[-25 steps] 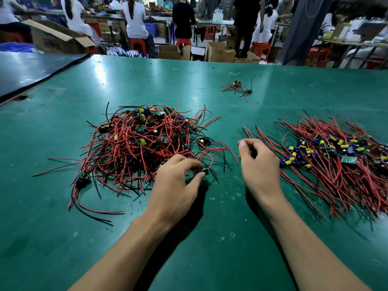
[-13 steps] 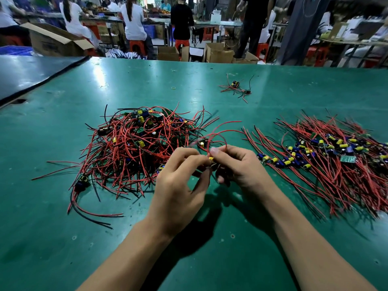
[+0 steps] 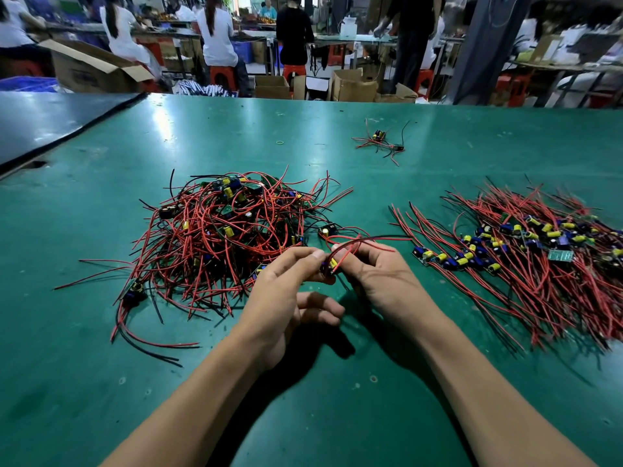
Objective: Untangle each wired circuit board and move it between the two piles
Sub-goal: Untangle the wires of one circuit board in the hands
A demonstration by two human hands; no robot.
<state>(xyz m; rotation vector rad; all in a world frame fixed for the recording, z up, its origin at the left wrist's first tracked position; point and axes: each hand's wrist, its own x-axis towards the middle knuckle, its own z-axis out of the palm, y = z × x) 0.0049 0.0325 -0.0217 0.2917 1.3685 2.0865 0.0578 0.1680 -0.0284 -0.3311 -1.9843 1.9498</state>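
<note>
A small circuit board with yellow capacitor and red and black leads (image 3: 332, 264) is held between the tangled heap of wired boards (image 3: 222, 237) on the left and the combed-out pile (image 3: 526, 264) on the right. The left hand (image 3: 283, 298) pinches the board by thumb and forefinger, other fingers loosely curled; the right hand (image 3: 377, 278) pinches its red leads. Untangling seems in hand; next, the leads need drawing straight before the board joins the right pile.

light: bright overhead | glare: sheen on far table (image 3: 175, 129) | shadows: soft under forearms | blur: background | edges: wide-angle bowed
</note>
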